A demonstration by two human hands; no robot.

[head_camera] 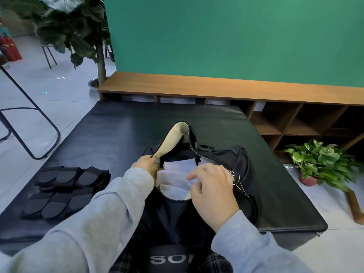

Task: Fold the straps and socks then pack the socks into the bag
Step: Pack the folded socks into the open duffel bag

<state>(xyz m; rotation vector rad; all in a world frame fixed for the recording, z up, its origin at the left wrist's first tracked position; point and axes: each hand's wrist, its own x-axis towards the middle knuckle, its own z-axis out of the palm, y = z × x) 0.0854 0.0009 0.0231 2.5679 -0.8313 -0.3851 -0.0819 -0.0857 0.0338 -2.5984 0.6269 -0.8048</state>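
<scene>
The black padded mat (122, 125) carries everything; its far edge runs just beside the low wooden shelf unit (295, 123), and its right edge drops to the floor near a small potted plant (323, 164). Bare mat lies open beyond the bag toward the far edge and along the right side as far as the near right corner. To the left of the mat, a black metal chair frame (29, 123) stands on the floor.

The black bag (242, 166) sits at the middle of the near edge, its zip undone and its mouth gaping. The left hand (144, 164), in a grey sleeve, pinches the left lip of the opening and holds the pale-lined flap up and back. The right hand (212, 192) hangs over the mouth of the bag, knuckles up, fingers curled loosely down onto the white folded items (175, 174) inside; whether it grips one of them cannot be told. These white pieces lie stacked within the bag, between the two hands.

The dark socks (65, 190) lie flat in two rows near the mat's left edge, well apart from both hands, outside the bag
</scene>
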